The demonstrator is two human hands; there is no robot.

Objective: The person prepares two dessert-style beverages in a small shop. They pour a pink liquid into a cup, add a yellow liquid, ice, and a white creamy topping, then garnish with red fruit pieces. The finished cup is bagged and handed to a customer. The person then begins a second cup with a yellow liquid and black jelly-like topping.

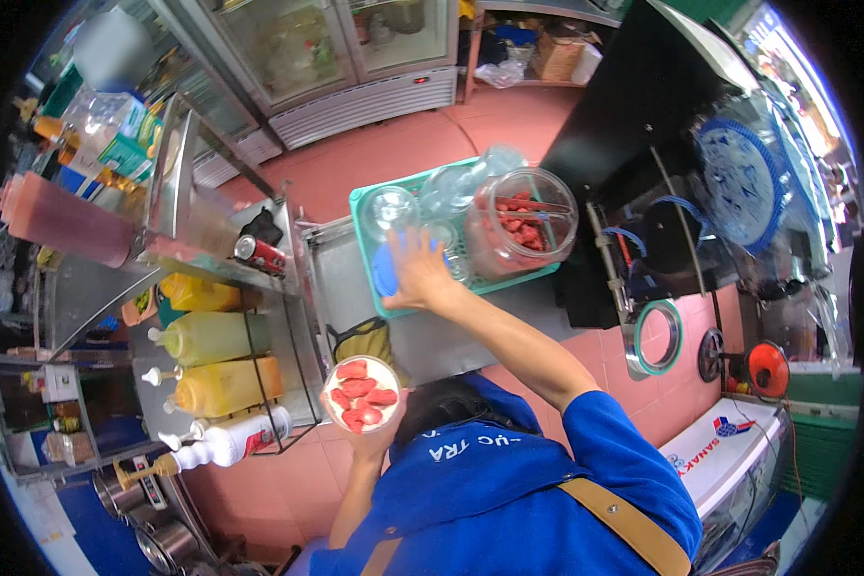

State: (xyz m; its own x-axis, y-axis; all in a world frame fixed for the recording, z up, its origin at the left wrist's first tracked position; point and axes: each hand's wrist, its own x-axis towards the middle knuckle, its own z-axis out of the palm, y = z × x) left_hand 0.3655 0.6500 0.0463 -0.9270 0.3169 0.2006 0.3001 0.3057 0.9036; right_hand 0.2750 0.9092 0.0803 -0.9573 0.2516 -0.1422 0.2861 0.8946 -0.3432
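Lower centre: left hand clasps cup of red slices; mid-frame: right hand, splayed wide, touches blue disc

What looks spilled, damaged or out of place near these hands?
Nothing clearly stands out. The left hand holds a cup with no visible spill; the open jar shows no damage, and a blue lid lies under the right hand.

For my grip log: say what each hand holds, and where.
Left hand: red-topped cup, by its side. Right hand: at the blue lid; hold unclear.
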